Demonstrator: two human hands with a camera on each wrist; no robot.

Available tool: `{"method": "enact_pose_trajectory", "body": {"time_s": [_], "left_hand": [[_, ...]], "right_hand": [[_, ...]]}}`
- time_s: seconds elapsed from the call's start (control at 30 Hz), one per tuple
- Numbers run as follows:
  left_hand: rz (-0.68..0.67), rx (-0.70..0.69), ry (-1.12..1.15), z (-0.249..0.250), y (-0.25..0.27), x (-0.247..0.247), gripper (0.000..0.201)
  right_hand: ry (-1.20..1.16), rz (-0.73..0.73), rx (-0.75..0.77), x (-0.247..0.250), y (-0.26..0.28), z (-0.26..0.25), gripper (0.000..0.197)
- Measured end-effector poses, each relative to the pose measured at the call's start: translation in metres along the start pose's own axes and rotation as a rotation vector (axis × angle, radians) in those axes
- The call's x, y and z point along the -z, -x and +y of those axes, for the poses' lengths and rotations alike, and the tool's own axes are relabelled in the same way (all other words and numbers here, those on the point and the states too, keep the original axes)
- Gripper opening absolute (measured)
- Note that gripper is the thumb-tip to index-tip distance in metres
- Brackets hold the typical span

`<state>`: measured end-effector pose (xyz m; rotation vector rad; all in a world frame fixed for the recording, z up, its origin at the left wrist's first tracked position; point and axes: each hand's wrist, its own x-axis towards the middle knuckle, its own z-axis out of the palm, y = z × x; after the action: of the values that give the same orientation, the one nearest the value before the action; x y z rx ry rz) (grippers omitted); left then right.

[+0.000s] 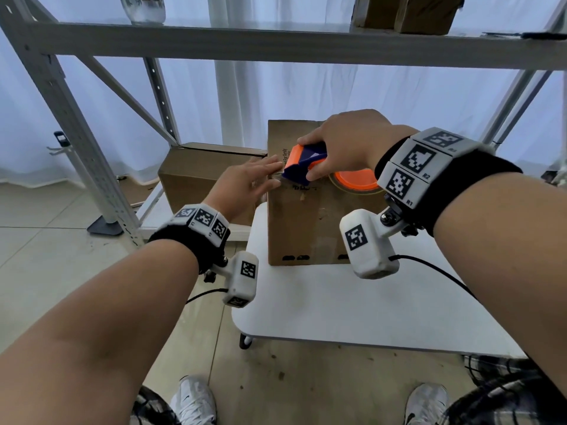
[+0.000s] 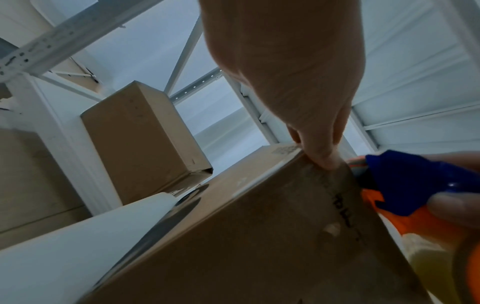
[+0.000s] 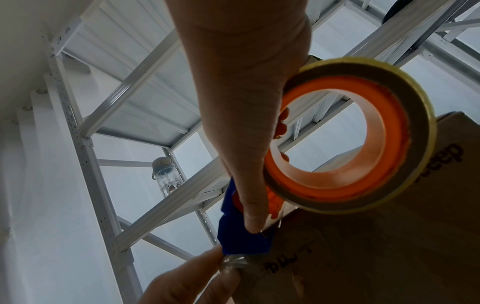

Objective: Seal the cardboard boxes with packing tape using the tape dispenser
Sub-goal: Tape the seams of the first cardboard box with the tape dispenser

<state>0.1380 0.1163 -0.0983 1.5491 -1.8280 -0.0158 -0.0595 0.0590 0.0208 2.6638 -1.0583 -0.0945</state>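
Note:
A tall cardboard box [image 1: 302, 219] stands on the white table [image 1: 352, 305]. My right hand [image 1: 310, 157] grips the blue and orange tape dispenser [image 1: 303, 162] at the box's top left edge, thumb along its side. The tape roll [image 3: 345, 135] with its orange core shows large in the right wrist view. My left hand [image 1: 270, 176] lies with straight fingers against the box's upper left edge. There its fingertips [image 3: 202, 269] press the crinkled end of clear tape [image 3: 233, 264] onto the cardboard just ahead of the dispenser [image 2: 405, 185].
A second cardboard box [image 1: 196, 179] sits on the low shelf of the grey metal rack [image 1: 76, 124] behind the table. More boxes [image 1: 408, 13] and a clear bottle [image 1: 142, 7] stand on the upper shelf. My feet are below the table's near edge.

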Motion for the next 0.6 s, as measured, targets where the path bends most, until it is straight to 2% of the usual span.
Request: {"method": "enact_pose_trajectory", "body": {"time_s": [0.07,0.17,0.27,0.37,0.5,0.6], "left_hand": [[-0.002,0.019,0.044,-0.004,0.006,-0.005,0.046],[-0.096,0.085,0.075,-0.004,0.011,-0.006,0.057],[-0.012,0.136,0.230,0.002,0.004,-0.002,0.038],[0.033,0.219,0.368,0.006,-0.003,-0.003,0.029],[0.039,0.202,0.364,0.000,0.000,-0.006,0.030],[-0.020,0.125,0.219,-0.005,0.004,-0.005,0.039]], "right_hand": [[-0.004,0.001,0.008,0.000,0.000,0.000,0.070],[-0.002,0.004,0.014,-0.001,-0.001,0.001,0.070],[-0.006,-0.002,0.011,0.000,-0.002,0.002,0.070],[-0.008,-0.016,0.008,0.002,-0.003,0.002,0.069],[0.003,-0.034,0.016,0.004,-0.005,0.002,0.070],[0.009,-0.037,0.019,0.003,-0.007,0.002,0.070]]}}
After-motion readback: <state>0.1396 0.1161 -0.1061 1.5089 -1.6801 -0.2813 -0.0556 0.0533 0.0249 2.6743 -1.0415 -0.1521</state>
